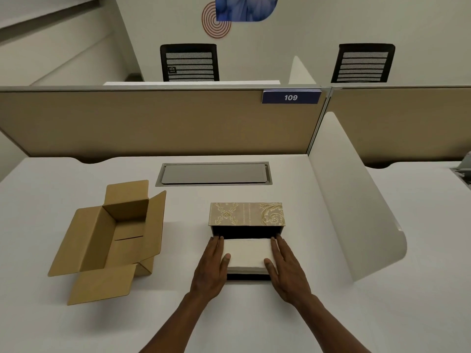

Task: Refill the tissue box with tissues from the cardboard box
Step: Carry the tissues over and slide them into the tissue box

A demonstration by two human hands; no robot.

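A tissue box [246,214] with a beige and gold patterned lid stands open at the middle of the white desk, its lid tilted up at the back. A white stack of tissues [246,253] lies in its dark tray. My left hand [211,266] grips the stack's left side and my right hand [286,266] grips its right side, thumbs on top. The brown cardboard box [112,238] sits to the left with its flaps spread open; its inside looks bare.
A grey cable hatch [213,173] is set into the desk behind the boxes. A white curved divider [351,207] bounds the right side, a tan partition [153,121] with a "109" sign the back. Two black chairs stand beyond it.
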